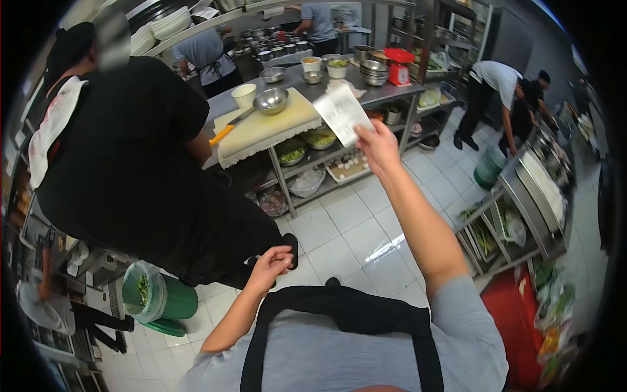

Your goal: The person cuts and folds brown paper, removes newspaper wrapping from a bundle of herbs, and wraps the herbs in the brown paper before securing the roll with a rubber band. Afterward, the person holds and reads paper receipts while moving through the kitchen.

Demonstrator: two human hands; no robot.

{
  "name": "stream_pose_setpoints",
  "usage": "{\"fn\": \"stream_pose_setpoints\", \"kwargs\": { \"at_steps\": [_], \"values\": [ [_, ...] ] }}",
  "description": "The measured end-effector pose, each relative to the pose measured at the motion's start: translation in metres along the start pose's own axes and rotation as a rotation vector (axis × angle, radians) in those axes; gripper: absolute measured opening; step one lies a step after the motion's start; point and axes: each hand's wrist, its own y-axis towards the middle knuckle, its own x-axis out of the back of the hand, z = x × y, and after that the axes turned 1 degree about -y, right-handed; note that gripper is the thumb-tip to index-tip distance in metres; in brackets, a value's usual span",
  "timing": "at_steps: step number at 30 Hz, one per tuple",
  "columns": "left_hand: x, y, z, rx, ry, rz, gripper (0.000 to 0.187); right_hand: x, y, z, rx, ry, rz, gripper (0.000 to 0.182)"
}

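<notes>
My right hand (377, 145) is raised in front of me, pinching a printed white paper slip (341, 112), like an order ticket or receipt, by its lower corner. The slip appears in front of the steel worktable's edge. My left hand (271, 262) hangs low before my apron, its fingers curled in loosely and nothing visible in them. On the worktable, beyond the slip, a steel bowl (270, 101) and a knife with an orange handle (224, 134) rest on a yellowish cutting board (287, 127).
Close on my left stands a person in black (150, 176). A green bin (173, 297) sits on the tiled floor behind them. A red scale (399, 67) and bowls stand on the worktable (385, 95). At the right, two people bend near a steel counter (532, 219).
</notes>
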Motion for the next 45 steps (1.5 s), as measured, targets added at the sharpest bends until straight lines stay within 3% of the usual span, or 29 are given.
{"fn": "stream_pose_setpoints", "kwargs": {
  "at_steps": [5, 11, 16, 19, 24, 29, 32, 33, 34, 35, 36, 37, 39, 40, 41, 43, 44, 45],
  "values": [
    [0.018, 0.053, 0.014, 0.026, -0.074, -0.255, 0.031, -0.08, 0.153, -0.026, -0.077, 0.33, 0.072, 0.025],
    [0.02, 0.1, 0.002, -0.144, -0.009, -0.359, 0.032, -0.128, 0.301, -0.07, -0.135, 0.352, 0.115, 0.027],
    [0.018, 0.095, 0.043, -0.121, 0.011, -0.77, 0.033, -0.176, 0.405, -0.09, -0.156, 0.316, 0.23, 0.027],
    [-0.013, 0.097, 0.043, -0.023, -0.007, -1.056, 0.031, -0.206, 0.455, -0.094, -0.181, 0.373, 0.223, 0.026],
    [-0.073, 0.13, 0.039, -0.02, -0.176, -1.317, 0.028, -0.238, 0.516, -0.107, -0.257, 0.504, 0.219, 0.024],
    [-0.122, 0.165, 0.02, 0.01, -0.228, -1.432, 0.029, -0.272, 0.563, -0.118, -0.301, 0.626, 0.183, 0.016],
    [-0.146, 0.171, 0.024, 0.029, -0.222, -1.49, 0.032, -0.287, 0.606, -0.127, -0.26, 0.685, 0.41, 0.014],
    [-0.151, 0.168, 0.03, 0.069, -0.194, -1.488, 0.034, -0.286, 0.61, -0.132, -0.208, 0.687, 0.426, 0.029],
    [-0.157, 0.168, 0.036, 0.044, -0.143, -1.51, 0.034, -0.275, 0.591, -0.117, -0.393, 0.539, 0.409, 0.045],
    [-0.164, 0.166, 0.041, 0.069, -0.155, -1.508, 0.035, -0.251, 0.561, -0.107, -0.371, 0.467, 0.652, 0.051],
    [-0.171, 0.162, 0.049, 0.059, -0.17, -1.517, 0.036, -0.242, 0.535, -0.103, -0.448, 0.397, 0.624, 0.051],
    [-0.178, 0.156, 0.065, 0.056, -0.098, -1.536, 0.038, -0.222, 0.531, -0.128, -0.446, 0.495, 0.751, 0.049],
    [-0.203, 0.138, 0.09, 0.168, -0.038, -1.61, 0.043, -0.185, 0.469, -0.163, -0.217, 0.423, 0.741, 0.04],
    [-0.217, 0.126, 0.115, 0.279, -0.082, -1.664, 0.039, -0.162, 0.413, -0.155, -0.159, 0.173, 0.687, 0.031],
    [-0.236, 0.112, 0.133, 0.378, -0.185, -1.723, 0.028, -0.138, 0.411, -0.219, -0.164, 0.137, 0.697, 0.02],
    [-0.285, 0.085, 0.211, 0.706, -0.164, -1.806, 0.021, -0.079, 0.335, -0.27, -0.127, -0.054, 0.762, 0.006],
    [-0.318, 0.069, 0.233, 0.941, -0.144, -1.771, 0.019, -0.04, 0.307, -0.294, -0.176, -0.245, 0.934, 0.01],
    [-0.348, 0.055, 0.251, 1.171, -0.123, -1.709, 0.019, -0.002, 0.304, -0.348, -0.081, -0.227, 1.336, 0.018]
  ]
}}
